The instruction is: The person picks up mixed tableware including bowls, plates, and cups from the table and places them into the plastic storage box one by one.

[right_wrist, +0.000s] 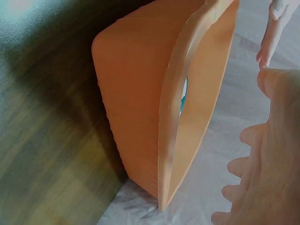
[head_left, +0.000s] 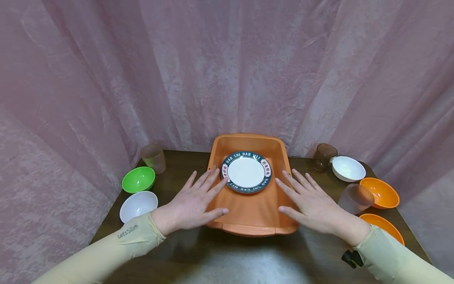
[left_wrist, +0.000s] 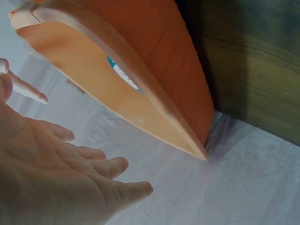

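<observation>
An orange plastic basin (head_left: 255, 213) stands on the dark wooden table, with a round plate (head_left: 246, 172) inside it. The plate is white in the middle and has a dark teal rim with lettering. My left hand (head_left: 195, 201) hovers palm down over the basin's left edge, fingers spread and straight. Over the right edge, my right hand (head_left: 312, 203) is held the same way. Both wrist views show a gap between each palm and the basin's rim (left_wrist: 136, 79). Neither hand holds anything. Only a sliver of the plate shows in the wrist views.
At left stand a translucent cup (head_left: 154, 157), a green bowl (head_left: 139, 180) and a white bowl (head_left: 138, 206). At right are a brown cup (head_left: 324, 157), another white bowl (head_left: 348, 168), a clear cup (head_left: 354, 199) and two orange bowls (head_left: 381, 192). Pink curtains (head_left: 227, 79) hang behind.
</observation>
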`<state>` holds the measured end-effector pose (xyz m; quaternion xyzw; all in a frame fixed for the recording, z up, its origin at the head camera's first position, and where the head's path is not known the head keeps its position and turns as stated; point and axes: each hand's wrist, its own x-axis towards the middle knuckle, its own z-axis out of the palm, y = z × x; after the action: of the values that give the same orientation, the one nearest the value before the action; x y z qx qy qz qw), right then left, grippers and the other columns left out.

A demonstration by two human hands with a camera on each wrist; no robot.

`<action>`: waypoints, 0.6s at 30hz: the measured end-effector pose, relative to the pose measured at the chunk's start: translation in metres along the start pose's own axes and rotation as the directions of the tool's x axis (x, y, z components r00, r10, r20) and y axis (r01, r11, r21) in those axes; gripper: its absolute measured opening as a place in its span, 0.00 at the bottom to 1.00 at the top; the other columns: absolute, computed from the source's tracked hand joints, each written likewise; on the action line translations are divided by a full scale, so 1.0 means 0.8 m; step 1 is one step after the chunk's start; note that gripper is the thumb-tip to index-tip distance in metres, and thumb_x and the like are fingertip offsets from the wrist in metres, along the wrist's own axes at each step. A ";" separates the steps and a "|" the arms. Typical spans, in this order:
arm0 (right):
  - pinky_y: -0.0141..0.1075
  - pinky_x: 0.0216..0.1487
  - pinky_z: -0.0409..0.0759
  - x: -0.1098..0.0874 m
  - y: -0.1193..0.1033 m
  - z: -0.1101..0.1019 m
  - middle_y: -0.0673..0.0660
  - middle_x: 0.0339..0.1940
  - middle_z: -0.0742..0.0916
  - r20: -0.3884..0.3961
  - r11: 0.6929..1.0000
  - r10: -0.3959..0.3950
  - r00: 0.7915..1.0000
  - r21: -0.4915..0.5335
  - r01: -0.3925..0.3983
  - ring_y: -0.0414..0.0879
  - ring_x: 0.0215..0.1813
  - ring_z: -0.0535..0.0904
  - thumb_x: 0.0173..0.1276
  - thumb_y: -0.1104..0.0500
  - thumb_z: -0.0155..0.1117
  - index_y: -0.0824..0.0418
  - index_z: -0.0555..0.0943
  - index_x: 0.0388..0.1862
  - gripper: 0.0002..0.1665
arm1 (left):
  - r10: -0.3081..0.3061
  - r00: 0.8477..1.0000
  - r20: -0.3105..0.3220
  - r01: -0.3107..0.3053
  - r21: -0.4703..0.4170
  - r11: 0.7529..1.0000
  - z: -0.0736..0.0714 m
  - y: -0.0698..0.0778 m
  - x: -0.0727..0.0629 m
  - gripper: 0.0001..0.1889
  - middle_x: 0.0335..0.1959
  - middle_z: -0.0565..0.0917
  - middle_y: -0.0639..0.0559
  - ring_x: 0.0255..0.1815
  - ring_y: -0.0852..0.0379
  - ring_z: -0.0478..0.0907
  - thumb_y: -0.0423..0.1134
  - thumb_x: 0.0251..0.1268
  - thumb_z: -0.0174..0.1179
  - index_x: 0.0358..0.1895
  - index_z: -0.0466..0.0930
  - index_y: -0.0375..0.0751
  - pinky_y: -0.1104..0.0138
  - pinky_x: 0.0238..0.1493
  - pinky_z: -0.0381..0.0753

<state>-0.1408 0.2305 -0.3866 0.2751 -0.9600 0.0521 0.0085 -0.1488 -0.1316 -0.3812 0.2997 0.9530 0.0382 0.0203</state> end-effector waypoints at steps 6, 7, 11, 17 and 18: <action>0.57 0.82 0.43 0.005 -0.005 -0.003 0.52 0.86 0.52 0.020 1.000 -0.008 1.000 0.008 0.008 0.58 0.86 0.42 0.74 0.26 0.45 0.41 0.51 0.84 0.46 | -0.004 1.000 -0.012 0.003 -0.012 1.000 0.001 -0.003 -0.001 0.45 0.86 0.40 0.50 0.86 0.47 0.39 0.77 0.69 0.39 0.83 0.43 0.61 0.39 0.81 0.38; 0.57 0.82 0.42 0.006 -0.007 -0.004 0.52 0.86 0.51 0.022 1.000 -0.013 1.000 0.004 0.013 0.58 0.86 0.42 0.74 0.26 0.44 0.41 0.50 0.84 0.46 | -0.007 1.000 -0.014 0.007 -0.014 1.000 0.001 -0.004 -0.002 0.45 0.86 0.40 0.51 0.86 0.47 0.39 0.77 0.69 0.39 0.83 0.43 0.61 0.40 0.81 0.38; 0.58 0.83 0.41 0.016 -0.016 -0.007 0.51 0.86 0.51 0.017 0.999 -0.039 0.999 0.008 0.039 0.56 0.87 0.41 0.74 0.26 0.45 0.42 0.52 0.84 0.46 | -0.031 0.999 -0.033 0.030 -0.024 0.999 -0.002 -0.013 -0.006 0.45 0.86 0.40 0.53 0.86 0.46 0.40 0.77 0.69 0.38 0.83 0.43 0.60 0.40 0.81 0.39; 0.58 0.83 0.42 0.036 -0.040 -0.012 0.55 0.85 0.55 -0.002 0.994 -0.113 0.994 -0.008 0.113 0.55 0.87 0.40 0.75 0.26 0.42 0.44 0.55 0.83 0.45 | -0.101 0.991 -0.086 0.098 -0.039 0.994 -0.009 -0.043 -0.023 0.44 0.85 0.45 0.48 0.85 0.41 0.45 0.76 0.70 0.39 0.83 0.45 0.59 0.37 0.80 0.41; 0.58 0.83 0.42 0.039 -0.044 -0.013 0.55 0.85 0.54 -0.001 0.992 -0.128 0.992 -0.009 0.128 0.55 0.87 0.40 0.75 0.26 0.42 0.45 0.54 0.83 0.45 | -0.116 0.989 -0.092 0.112 -0.044 0.993 -0.010 -0.049 -0.027 0.44 0.85 0.46 0.47 0.85 0.40 0.45 0.76 0.71 0.39 0.83 0.45 0.58 0.36 0.79 0.41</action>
<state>-0.1490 0.1852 -0.3715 0.3358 -0.9406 0.0474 0.0140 -0.1535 -0.1765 -0.3764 0.2423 0.9676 0.0696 -0.0168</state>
